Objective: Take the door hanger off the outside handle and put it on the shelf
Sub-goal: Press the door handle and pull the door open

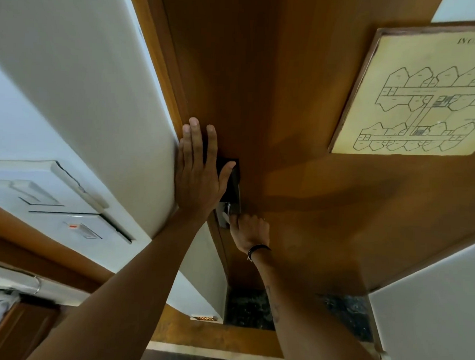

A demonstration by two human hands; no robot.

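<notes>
I see the left hand (197, 172) flat and spread, fingers released, palm vs. the wooden door (290, 100) edge and door frame (165, 66), thumb over the black lock body (231, 179). Right hand (248, 231) is curled at the metal handle (225, 213) just below; can't tell if it's clenched on it. Door hanger: can't make it out. Framed floor plan (417, 93) is on the door, upper right.

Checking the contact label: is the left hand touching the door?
Touching. The head view shows the left hand laid flat on the wooden door at its edge, fingers spread, thumb resting on the black lock housing.
</notes>
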